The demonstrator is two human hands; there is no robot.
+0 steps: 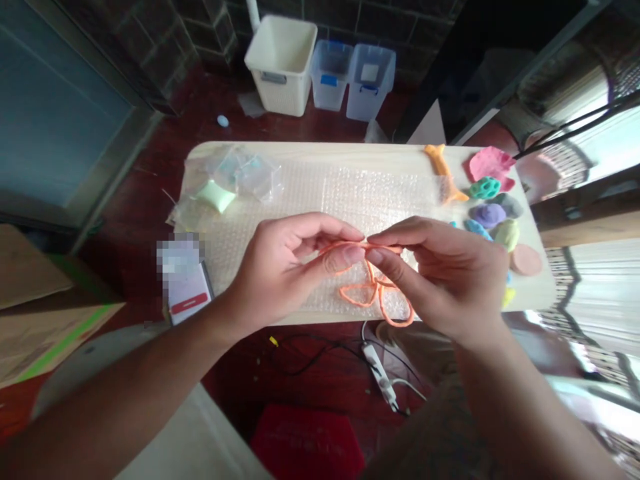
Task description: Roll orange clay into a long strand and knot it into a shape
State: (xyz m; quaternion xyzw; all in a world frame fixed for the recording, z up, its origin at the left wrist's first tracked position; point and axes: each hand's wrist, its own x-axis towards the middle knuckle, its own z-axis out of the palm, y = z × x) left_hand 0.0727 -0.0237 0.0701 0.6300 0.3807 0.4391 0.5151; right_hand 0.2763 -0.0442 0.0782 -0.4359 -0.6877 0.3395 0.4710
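Observation:
My left hand (300, 260) and my right hand (430, 267) meet at the middle of the view, above the table. Thumb and fingertips of each pinch a thin orange strand (395, 321), which looks like cord or rolled clay; I cannot tell which. Below the fingers the strand hangs in several rounded loops, joined near their middle. Fingers hide part of its upper end. Under it, bubble wrap (305, 190) covers much of the pale tabletop (400, 155).
Coloured clay-like shapes line the right side, among them an orange bone-like piece (440, 170), a pink piece (493, 165) and a purple one (489, 215). Clear packets (250, 173) and a pale green pouch (216, 196) lie at left, beyond a phone (186, 283). Bins (285, 67) stand behind.

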